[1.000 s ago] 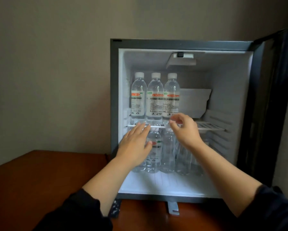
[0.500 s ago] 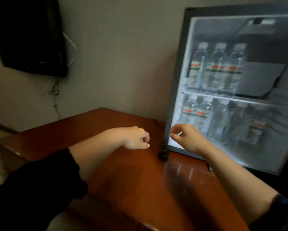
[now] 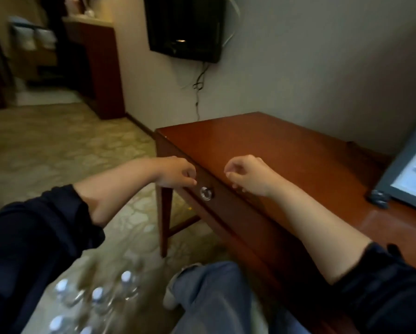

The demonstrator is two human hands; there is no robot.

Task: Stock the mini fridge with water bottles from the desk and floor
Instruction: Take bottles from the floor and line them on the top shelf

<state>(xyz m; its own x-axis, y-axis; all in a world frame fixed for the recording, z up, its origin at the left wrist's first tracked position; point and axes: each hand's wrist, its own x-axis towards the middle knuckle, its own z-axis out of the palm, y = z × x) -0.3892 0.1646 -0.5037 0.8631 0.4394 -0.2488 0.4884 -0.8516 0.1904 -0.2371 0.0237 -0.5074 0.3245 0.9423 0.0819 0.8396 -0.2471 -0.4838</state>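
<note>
Several clear water bottles (image 3: 98, 300) with white caps stand on the carpet at the lower left, blurred. Only the lower left corner of the mini fridge (image 3: 404, 174) shows at the right edge, standing on the brown wooden desk (image 3: 286, 150). My left hand (image 3: 178, 173) hovers over the desk's front left corner, fingers loosely curled, holding nothing. A short way to its right, my right hand (image 3: 248, 174) hangs over the desk's front edge, loosely curled too and empty. Both hands are far above the bottles.
A round metal drawer knob (image 3: 206, 193) sits on the desk front between my hands. A black TV (image 3: 185, 27) hangs on the wall with a cable dangling below. My leg in jeans (image 3: 216, 297) is beside the bottles. Patterned carpet (image 3: 57, 145) stretches left.
My view has swung left and down, away from the fridge toward the floor. Both hands pulled out of the fridge and now hover empty at the desk's front edge; the floor bottles came into view.
</note>
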